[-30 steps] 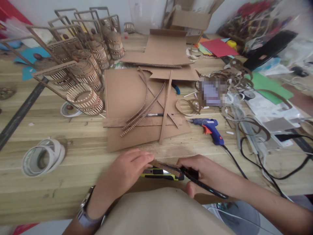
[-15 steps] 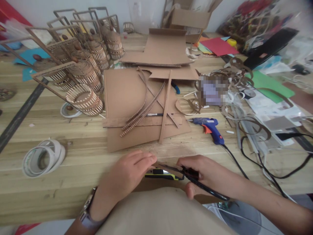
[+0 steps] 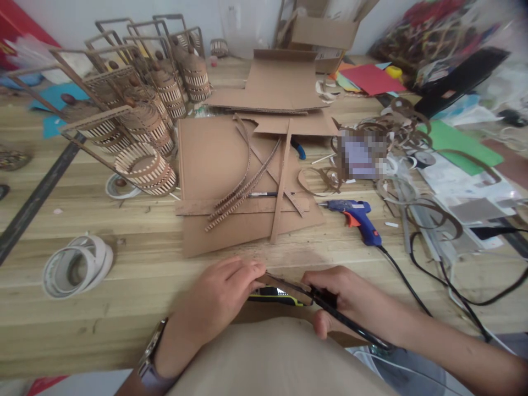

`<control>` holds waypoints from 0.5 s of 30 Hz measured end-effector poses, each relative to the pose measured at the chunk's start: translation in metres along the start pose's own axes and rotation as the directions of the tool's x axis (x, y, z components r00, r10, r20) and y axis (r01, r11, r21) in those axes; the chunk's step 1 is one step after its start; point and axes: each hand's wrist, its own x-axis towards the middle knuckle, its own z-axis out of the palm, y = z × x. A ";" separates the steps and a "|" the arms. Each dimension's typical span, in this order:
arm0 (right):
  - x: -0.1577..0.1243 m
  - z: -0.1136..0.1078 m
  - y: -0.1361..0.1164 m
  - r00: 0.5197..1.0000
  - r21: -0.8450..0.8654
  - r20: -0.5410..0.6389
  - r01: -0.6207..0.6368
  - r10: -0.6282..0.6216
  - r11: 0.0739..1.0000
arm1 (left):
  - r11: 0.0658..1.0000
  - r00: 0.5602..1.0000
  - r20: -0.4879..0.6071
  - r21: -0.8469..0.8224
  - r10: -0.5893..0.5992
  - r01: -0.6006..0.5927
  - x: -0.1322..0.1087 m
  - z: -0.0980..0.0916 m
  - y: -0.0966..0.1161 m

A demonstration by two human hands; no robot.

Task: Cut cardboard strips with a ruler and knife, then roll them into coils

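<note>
Near the table's front edge, my left hand point(image 3: 226, 291) pinches one end of a small cardboard strip point(image 3: 284, 284). My right hand point(image 3: 342, 297) is wrapped round black-handled scissors point(image 3: 350, 324), whose blades meet the strip between the two hands. Below the strip lies a black and yellow tool point(image 3: 276, 297), partly hidden. Ahead of my hands are cardboard sheets point(image 3: 214, 159) with ridged cardboard strips point(image 3: 243, 203) and a long flat strip point(image 3: 281, 187) on them. A blue glue gun point(image 3: 357, 214) lies to their right.
Tape rolls point(image 3: 76, 267) sit at the left. Several woven lanterns point(image 3: 144, 168) with tall handles stand at the back left. Curled strips point(image 3: 396, 126), a green sheet point(image 3: 462, 146) and black cables point(image 3: 406, 278) cover the right side. A cardboard box point(image 3: 322, 36) is at the back.
The scissors' blades, open along the strip before, now look nearly closed at it, and more of the strip's flat face shows. The whole view has shifted slightly.
</note>
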 end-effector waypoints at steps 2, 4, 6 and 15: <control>0.000 0.000 -0.001 1.000 0.003 0.002 -0.004 0.004 1.000 | 1.000 1.000 -0.007 0.004 -0.002 0.002 -0.001 0.000 0.001; 0.000 0.001 -0.002 1.000 0.013 0.007 -0.006 0.006 1.000 | 1.000 1.000 -0.019 0.007 -0.005 0.005 -0.001 0.000 0.002; 0.000 0.002 -0.001 1.000 0.019 0.012 -0.003 0.003 1.000 | 1.000 1.000 -0.028 0.010 -0.007 0.008 0.000 0.000 0.002; 0.000 -0.002 0.017 0.996 -0.051 -0.081 0.031 -0.035 0.998 | 0.999 0.996 -0.083 0.037 -0.030 0.033 0.003 -0.005 0.000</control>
